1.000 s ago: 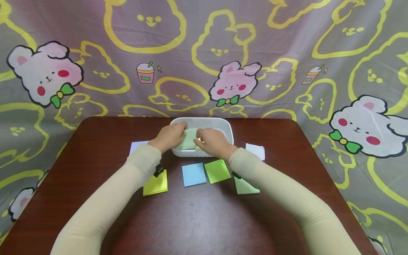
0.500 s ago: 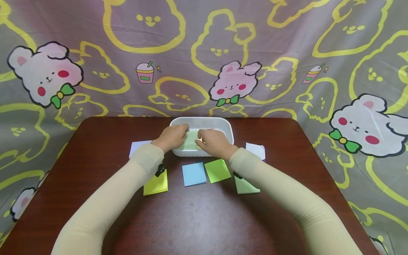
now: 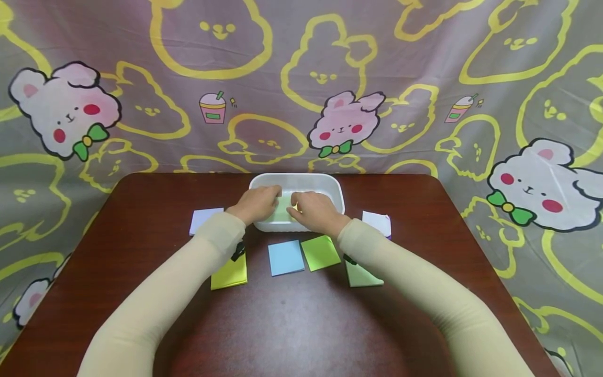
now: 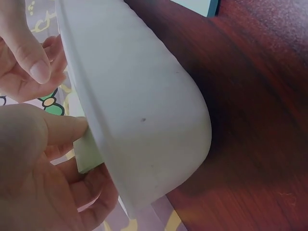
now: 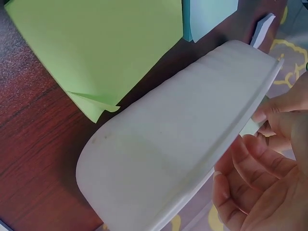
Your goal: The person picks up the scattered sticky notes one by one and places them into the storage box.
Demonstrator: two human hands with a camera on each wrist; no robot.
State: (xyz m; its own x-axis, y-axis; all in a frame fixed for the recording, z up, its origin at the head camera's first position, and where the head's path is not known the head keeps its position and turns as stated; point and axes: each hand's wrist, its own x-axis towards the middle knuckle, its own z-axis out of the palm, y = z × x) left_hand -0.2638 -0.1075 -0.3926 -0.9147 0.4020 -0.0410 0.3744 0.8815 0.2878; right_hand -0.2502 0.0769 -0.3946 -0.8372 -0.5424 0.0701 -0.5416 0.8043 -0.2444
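My left hand reaches over the near left side of a white plastic basin. Between its thumb and fingers it pinches a pale green sticky note pad, just inside the basin's rim. The pad also shows between both hands in the head view. Over the basin's near right side is my right hand, its fingers loosely bent beside the pad. Nothing shows in its grasp in the right wrist view, where the hand appears behind the rim. A bit of yellow peeks out by its thumb; its source is mostly hidden.
In front of the basin lie a blue pad and a bright green pad with a lifted corner. A yellow pad and a lilac pad are at left. Another pale green pad and a white pad are at right.
My left hand has shifted slightly right and toward me, still pinching the pale green sticky note pad. The right hand has stayed almost in place.
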